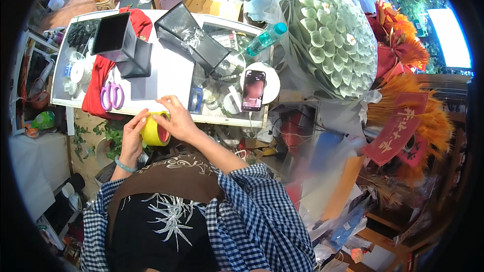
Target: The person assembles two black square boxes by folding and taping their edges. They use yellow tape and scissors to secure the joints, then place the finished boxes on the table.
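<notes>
Both my hands hold a yellow roll of tape (153, 132) at the near edge of a white table (171, 78). My left hand (132, 136) grips the roll's left side. My right hand (175, 119) rests on its top right, fingers bent over the rim. I wear a blue checked shirt and a teal bracelet on the left wrist.
On the table lie purple-handled scissors (112, 94) on red cloth (97, 83), black square boxes (123, 40), a phone (253, 89) on a white disc and a teal bottle (266, 38). A large pale green folded-paper bouquet (335, 40) and orange and red decorations (411, 116) stand at right.
</notes>
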`<state>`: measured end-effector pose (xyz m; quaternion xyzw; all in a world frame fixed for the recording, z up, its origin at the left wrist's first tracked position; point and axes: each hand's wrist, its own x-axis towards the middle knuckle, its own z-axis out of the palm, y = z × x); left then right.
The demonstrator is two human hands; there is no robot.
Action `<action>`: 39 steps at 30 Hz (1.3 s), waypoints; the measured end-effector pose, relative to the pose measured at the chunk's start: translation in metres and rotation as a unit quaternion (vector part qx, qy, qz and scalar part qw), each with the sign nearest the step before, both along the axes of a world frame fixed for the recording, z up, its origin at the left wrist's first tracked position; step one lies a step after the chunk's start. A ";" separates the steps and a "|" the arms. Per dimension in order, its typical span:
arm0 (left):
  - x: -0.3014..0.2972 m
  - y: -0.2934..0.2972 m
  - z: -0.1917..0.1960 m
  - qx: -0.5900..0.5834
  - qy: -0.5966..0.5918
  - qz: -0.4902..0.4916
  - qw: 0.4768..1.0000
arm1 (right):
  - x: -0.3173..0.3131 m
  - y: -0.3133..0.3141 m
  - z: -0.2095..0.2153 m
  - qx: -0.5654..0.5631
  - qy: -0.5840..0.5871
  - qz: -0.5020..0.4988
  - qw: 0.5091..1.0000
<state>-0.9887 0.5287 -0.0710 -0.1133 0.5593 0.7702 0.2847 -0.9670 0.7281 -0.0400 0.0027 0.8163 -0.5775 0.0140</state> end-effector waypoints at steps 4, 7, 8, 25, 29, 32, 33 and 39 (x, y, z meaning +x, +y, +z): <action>0.001 0.017 0.013 0.001 0.043 -0.034 0.998 | 0.024 -0.004 -0.014 0.009 0.037 -0.018 0.999; 0.005 0.029 0.018 -0.006 0.079 -0.050 0.996 | 0.031 -0.001 -0.016 -0.195 -0.059 -0.067 0.977; 0.006 0.032 0.019 -0.011 0.081 -0.062 0.995 | 0.032 0.001 -0.016 -0.170 -0.038 -0.095 0.980; -0.018 0.020 0.019 -0.233 0.353 -0.056 0.904 | 0.073 0.027 -0.004 -0.317 -0.053 -0.273 0.907; -0.088 0.019 -0.010 -0.408 0.401 0.043 0.819 | 0.096 0.018 -0.005 -0.325 -0.102 -0.214 0.916; -0.126 0.029 -0.021 -0.467 0.446 0.089 0.759 | 0.099 0.019 -0.003 -0.331 -0.050 -0.178 0.925; -0.133 0.033 -0.024 -0.488 0.453 0.103 0.739 | 0.100 0.021 -0.001 -0.297 -0.054 -0.158 0.940; -0.158 0.048 -0.043 -0.424 0.507 0.166 0.732 | 0.104 0.025 0.007 -0.287 -0.046 -0.100 0.951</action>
